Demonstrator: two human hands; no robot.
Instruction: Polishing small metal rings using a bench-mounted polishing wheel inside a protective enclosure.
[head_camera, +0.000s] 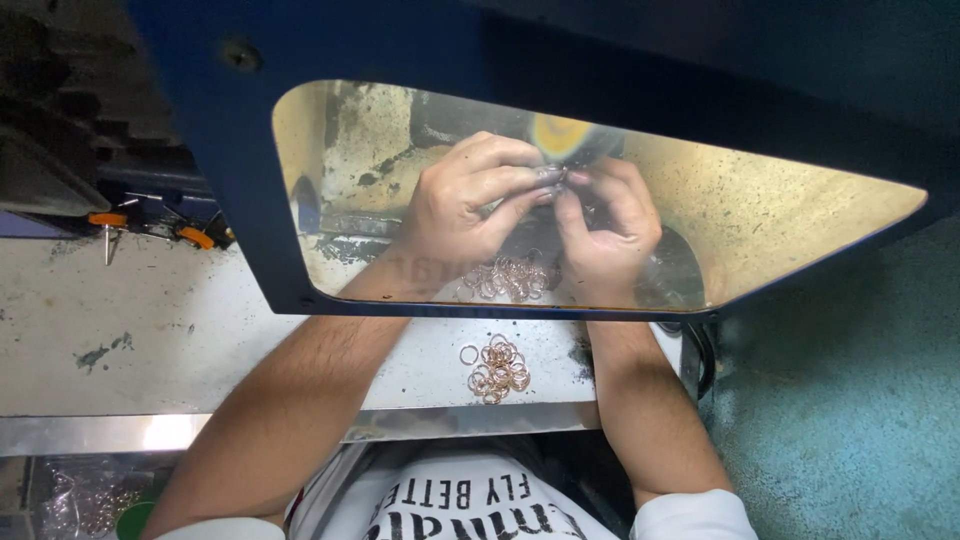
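Ring mostly hidden between fingertips

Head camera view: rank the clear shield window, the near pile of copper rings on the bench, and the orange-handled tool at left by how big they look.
1. Clear shield window, by far the largest.
2. Near pile of copper rings.
3. Orange-handled tool, which looks slightly smaller than the pile; it sits farther away, so that order is unsure.

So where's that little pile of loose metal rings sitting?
In the head view, the pile of rings lies on the pale bench top, between the person's forearms, just below the blue-framed window's lower edge.
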